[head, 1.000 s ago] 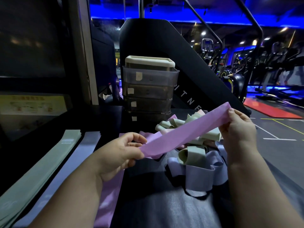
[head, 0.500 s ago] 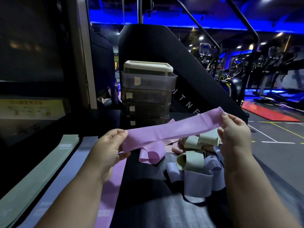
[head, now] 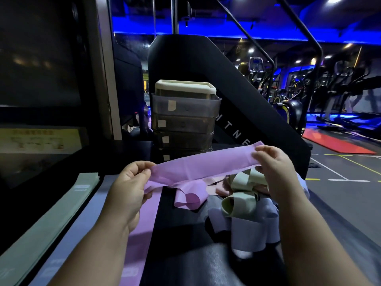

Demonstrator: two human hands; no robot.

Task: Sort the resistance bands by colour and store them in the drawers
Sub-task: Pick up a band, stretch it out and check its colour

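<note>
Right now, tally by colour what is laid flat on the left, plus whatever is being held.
Green flat pile: 1
Grey-blue flat pile: 1
Purple flat pile: 1
Purple band, gripped by left hand and right hand: 1
Total: 4

The purple band [head: 202, 166] stretched between your left hand [head: 127, 186] and right hand [head: 276, 168] is spanning the gap between your fingers, so nothing is passing straight through there. Just beyond your fingertips the drawer stack [head: 185, 120] is standing upright, with the black slanted panel [head: 247, 96] rising behind it and closing off the far right. Directly under your right fingers the tangled pile of bands [head: 245, 205] is filling the surface, and a loose purple loop [head: 189, 198] is lying below the band's middle. Left of your left fingers the flat green strip [head: 61, 213] and grey-blue strip [head: 84, 215] are lying low. Bare dark mat [head: 181, 244] is showing nearer you, between your wrists.
</note>
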